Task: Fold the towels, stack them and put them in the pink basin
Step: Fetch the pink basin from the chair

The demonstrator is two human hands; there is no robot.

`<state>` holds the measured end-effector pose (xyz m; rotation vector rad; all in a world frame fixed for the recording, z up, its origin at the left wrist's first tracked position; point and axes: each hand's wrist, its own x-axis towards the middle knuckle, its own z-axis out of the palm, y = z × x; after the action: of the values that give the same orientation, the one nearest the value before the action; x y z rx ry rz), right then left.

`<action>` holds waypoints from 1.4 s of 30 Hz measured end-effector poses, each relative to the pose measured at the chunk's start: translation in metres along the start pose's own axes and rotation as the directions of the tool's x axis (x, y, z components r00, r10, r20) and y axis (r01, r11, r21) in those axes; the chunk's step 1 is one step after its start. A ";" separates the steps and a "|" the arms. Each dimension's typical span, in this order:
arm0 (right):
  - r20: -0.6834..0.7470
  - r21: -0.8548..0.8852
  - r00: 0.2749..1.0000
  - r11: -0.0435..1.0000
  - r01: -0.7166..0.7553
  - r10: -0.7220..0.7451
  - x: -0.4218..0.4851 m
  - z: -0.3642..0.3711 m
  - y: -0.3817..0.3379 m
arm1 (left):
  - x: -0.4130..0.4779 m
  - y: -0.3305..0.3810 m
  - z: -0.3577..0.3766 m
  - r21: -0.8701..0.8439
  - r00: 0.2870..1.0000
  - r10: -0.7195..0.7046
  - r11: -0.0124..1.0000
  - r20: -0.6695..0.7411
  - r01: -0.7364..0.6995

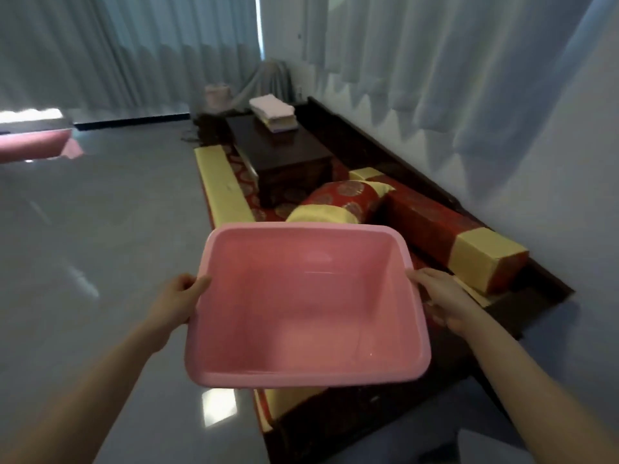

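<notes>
We grip the pink basin point(303, 309) by its rims, left hand point(177, 302) and right hand point(442, 301). Stacked towels point(274, 116) lie at twelve o'clock.

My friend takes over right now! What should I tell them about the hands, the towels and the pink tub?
Hands: the left hand grips the left rim of the pink rectangular plastic basin; the right hand holds its right rim.
Basin: held up in the air, nothing inside.
Towels: the stack of folded towels sits on the dark low wooden table, far ahead by the curtains.
Done: the towels look folded and stacked.
Left: bring the basin to the table and put the stack in it.
</notes>
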<state>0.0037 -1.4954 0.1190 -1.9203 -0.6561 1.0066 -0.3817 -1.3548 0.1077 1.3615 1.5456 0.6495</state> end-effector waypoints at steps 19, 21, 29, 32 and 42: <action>0.376 -0.179 0.926 0.983 0.049 0.022 0.096 0.440 -0.147 | 0.155 -0.141 -0.343 -0.363 0.911 -0.408 0.859 -0.059 0.361; 0.369 -0.179 0.929 0.983 0.037 0.032 0.126 0.477 -0.166 | 0.205 -0.138 -0.363 -0.369 0.912 -0.400 0.864 -0.090 0.342; 0.353 -0.176 0.934 0.984 0.014 0.050 0.226 0.611 -0.280 | 0.381 -0.113 -0.464 -0.354 0.923 -0.381 0.872 -0.055 0.339; 0.340 -0.175 0.939 0.984 0.014 0.047 0.260 0.654 -0.320 | 0.443 -0.107 -0.496 -0.363 0.918 -0.392 0.865 -0.057 0.347; 0.096 -0.008 0.990 0.994 -0.107 0.107 0.397 0.741 -0.420 | 0.729 -0.015 -0.551 -0.227 0.965 -0.241 0.939 0.101 0.258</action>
<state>-0.4311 -0.6625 0.0898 -1.9362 -0.6140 1.1721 -0.8337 -0.5597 0.1044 0.9785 1.4984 0.5994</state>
